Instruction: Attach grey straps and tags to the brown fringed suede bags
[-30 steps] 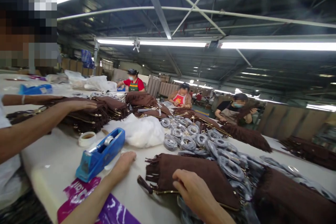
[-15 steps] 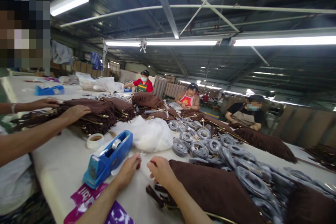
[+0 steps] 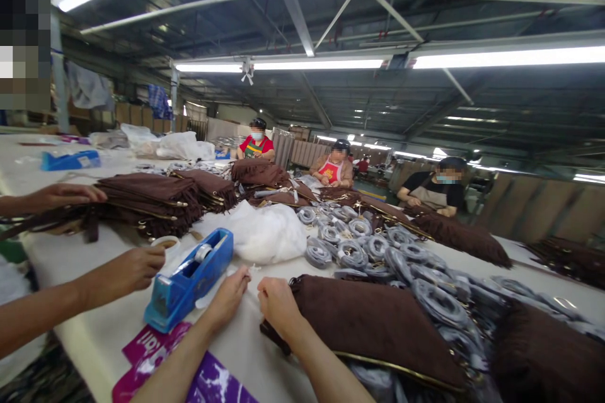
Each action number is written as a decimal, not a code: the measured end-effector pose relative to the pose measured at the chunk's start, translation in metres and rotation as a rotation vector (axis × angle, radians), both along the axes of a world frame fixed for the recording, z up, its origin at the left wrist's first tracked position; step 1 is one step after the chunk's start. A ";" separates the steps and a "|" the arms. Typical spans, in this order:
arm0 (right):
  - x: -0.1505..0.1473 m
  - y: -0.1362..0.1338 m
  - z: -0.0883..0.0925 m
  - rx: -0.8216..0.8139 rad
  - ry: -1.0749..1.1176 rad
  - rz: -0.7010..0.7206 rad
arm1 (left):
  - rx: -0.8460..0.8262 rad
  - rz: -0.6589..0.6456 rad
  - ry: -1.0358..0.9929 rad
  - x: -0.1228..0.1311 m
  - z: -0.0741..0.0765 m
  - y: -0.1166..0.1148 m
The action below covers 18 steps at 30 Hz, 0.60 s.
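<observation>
My left hand [image 3: 229, 297] is closed in a pinch beside the blue tape dispenser [image 3: 189, 283]. A small whitish scrap [image 3: 255, 267] shows close to its fingertips; I cannot tell if they touch it. My right hand [image 3: 278, 303] is also closed, a short gap away, at the left end of a dark brown fringed bag [image 3: 368, 321] with a gold zip. What its curled fingers hold is hidden. A dark strap [image 3: 274, 335] hangs below that hand. A purple printed plastic bag [image 3: 217, 384] lies under my left forearm.
At left, a co-worker's hand [image 3: 137, 271] is at a white tape roll [image 3: 166, 243]; another hand [image 3: 78, 195] touches stacked brown bags [image 3: 146, 195]. White stuffing [image 3: 269, 233] and coiled grey straps [image 3: 352, 253] cover the table's middle. Several people sit across the table.
The view has shifted slightly. My right fingers have curled in more tightly. One of the co-worker's hands has come down from the brown bags to the tape roll.
</observation>
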State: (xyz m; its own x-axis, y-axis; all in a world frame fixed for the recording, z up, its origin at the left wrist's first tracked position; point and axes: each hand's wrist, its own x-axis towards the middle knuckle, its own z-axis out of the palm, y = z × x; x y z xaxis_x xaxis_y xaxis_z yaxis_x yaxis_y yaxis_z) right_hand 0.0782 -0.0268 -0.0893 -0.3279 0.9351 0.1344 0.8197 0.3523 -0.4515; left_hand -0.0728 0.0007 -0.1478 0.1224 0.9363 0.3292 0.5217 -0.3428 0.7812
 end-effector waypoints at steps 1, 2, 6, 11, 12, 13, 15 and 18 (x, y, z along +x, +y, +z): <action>-0.001 0.000 0.000 0.007 0.012 0.002 | 0.004 0.004 0.005 0.000 -0.001 0.001; -0.003 -0.001 0.000 0.008 0.024 0.001 | 0.007 0.010 0.011 0.001 -0.002 0.002; -0.015 -0.009 -0.001 -0.024 0.060 -0.027 | 0.019 0.035 0.031 0.001 -0.003 0.002; -0.019 -0.014 0.002 -0.027 0.017 -0.062 | 0.028 0.054 0.052 0.002 0.001 -0.001; -0.019 -0.014 0.002 -0.031 0.002 -0.070 | 0.029 0.058 0.057 0.002 0.001 -0.002; -0.018 -0.014 0.004 -0.033 -0.012 -0.076 | 0.031 0.061 0.063 0.002 0.001 -0.001; -0.016 -0.015 0.007 -0.029 -0.033 -0.082 | 0.035 0.069 0.077 0.001 0.000 0.000; -0.006 -0.022 0.018 -0.031 -0.062 -0.071 | 0.036 0.073 0.100 0.001 -0.003 0.002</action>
State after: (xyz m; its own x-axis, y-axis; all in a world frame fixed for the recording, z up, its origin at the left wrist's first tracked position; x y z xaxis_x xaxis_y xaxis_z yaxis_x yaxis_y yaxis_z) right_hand 0.0725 -0.0485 -0.0711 -0.2678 0.9596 0.0861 0.8689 0.2792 -0.4088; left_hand -0.0714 0.0025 -0.1505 0.0882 0.9316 0.3526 0.6213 -0.3281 0.7115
